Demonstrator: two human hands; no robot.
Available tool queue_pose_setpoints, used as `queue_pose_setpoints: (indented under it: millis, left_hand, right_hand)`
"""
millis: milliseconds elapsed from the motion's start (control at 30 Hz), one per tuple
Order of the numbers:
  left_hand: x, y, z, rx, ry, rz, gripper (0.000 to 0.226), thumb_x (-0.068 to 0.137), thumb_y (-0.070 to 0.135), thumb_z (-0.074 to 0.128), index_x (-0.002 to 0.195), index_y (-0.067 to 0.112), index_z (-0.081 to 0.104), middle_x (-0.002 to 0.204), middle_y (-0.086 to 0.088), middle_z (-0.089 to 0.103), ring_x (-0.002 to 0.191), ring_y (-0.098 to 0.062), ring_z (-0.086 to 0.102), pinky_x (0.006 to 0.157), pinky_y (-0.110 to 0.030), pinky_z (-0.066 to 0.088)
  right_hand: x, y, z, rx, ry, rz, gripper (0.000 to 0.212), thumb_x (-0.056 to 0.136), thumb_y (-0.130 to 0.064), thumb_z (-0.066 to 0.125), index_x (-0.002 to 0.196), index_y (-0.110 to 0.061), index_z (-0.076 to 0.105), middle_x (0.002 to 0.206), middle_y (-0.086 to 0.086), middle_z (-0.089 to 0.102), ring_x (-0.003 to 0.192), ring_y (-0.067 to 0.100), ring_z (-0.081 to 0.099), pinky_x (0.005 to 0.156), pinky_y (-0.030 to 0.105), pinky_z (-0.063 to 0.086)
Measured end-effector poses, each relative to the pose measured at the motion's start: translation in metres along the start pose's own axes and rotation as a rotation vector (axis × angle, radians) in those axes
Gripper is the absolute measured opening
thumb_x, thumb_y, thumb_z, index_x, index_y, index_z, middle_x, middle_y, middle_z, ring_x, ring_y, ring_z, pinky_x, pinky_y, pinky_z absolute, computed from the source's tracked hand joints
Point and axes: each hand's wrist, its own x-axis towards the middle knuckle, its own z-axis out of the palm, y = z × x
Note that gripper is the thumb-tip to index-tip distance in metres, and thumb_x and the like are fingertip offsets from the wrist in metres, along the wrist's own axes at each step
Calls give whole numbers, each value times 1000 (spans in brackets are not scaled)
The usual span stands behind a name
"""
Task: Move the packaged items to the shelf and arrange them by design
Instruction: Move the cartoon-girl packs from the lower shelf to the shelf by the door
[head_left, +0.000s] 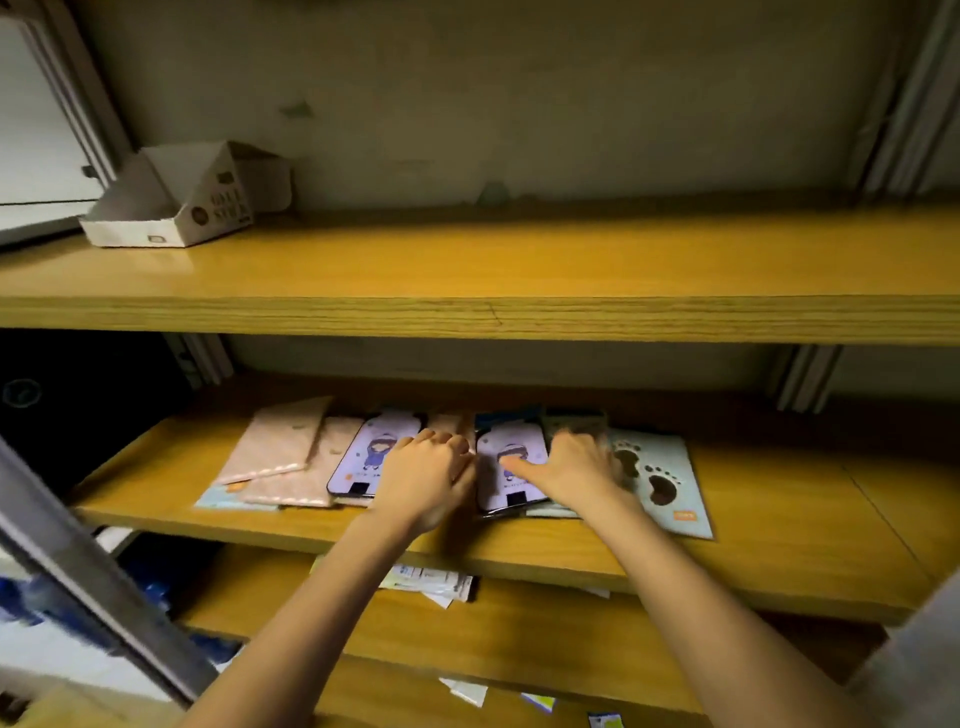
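Observation:
Flat packaged items lie in a row on the middle wooden shelf (779, 525). From the left: pink patterned packs (275, 447), a lilac pack with a cartoon girl (363, 457), a second lilac cartoon-girl pack (506, 467), and a pale blue pack with brown footprints (660, 478). My left hand (428, 475) rests curled between the two lilac packs, its fingers on a pinkish pack edge. My right hand (576, 467) lies flat with fingers spread, over the second lilac pack and a dark pack (574, 423) behind it. Whether either hand grips anything is unclear.
An upper wooden shelf (519, 270) carries an open white cardboard box (176, 208) at its left. A lower shelf (415, 629) has several small loose packets (436, 582). A grey metal upright (104, 597) slants across the lower left. The wall is close behind.

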Motion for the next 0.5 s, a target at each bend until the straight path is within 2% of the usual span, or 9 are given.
queue_pose_setpoints:
  millis: [133,233,267,333,367,400,433,500]
  left_hand:
    - [4,-12,2,-6,0,47,37,97,40,34,121,18,52,122,-6,58,115,-25,50,86,-33,38]
    - [6,-19,4,-20,17,69,36,97,40,34,119,18,53,121,-6,60,115,-25,51,85,-33,38]
    - [7,-20,4,-30,27,76,36,97,41,34,118,19,54,121,-5,60,114,-24,51,85,-33,38]
    - [8,-21,4,-48,44,89,36,97,41,34,116,19,55,121,-5,60,114,-23,51,85,-33,39]
    - [9,-21,4,-47,48,100,36,97,41,34,116,19,56,121,-5,60,115,-23,51,86,-33,39]
    - [9,-19,4,-42,50,116,36,97,41,34,116,19,55,120,-5,60,115,-23,51,86,-33,39]
    - [10,-17,5,-38,51,135,35,96,41,34,115,20,56,120,-5,60,116,-23,50,86,-33,39]
    - [12,-9,6,-36,53,183,33,96,41,35,110,20,57,117,-6,61,114,-25,51,86,-33,39]
  right_hand:
    - [-2,-16,11,-32,9,52,76,74,-62,65,126,-9,50,130,13,55,118,29,54,87,32,44]
    - [-1,-20,10,32,-30,72,61,81,-54,63,120,-8,54,129,15,55,119,31,53,87,33,43]
    - [0,-19,11,82,-40,76,49,85,-50,60,111,-9,57,124,16,58,117,32,54,85,33,43]
    - [2,-14,14,200,-44,69,31,92,-42,52,80,-14,52,94,16,66,104,32,62,75,32,42]
    - [2,-9,14,251,-39,66,31,95,-39,48,74,-15,47,77,11,64,92,31,67,69,31,42]
    - [0,-5,13,321,-34,79,28,96,-36,44,80,-14,47,71,6,60,77,25,69,64,30,42]
    - [-3,1,12,394,-18,87,26,98,-34,42,95,-9,50,77,6,61,63,18,65,61,30,43]
    - [-13,14,7,546,38,130,35,99,-32,40,119,-4,47,101,12,63,51,11,56,64,33,50]
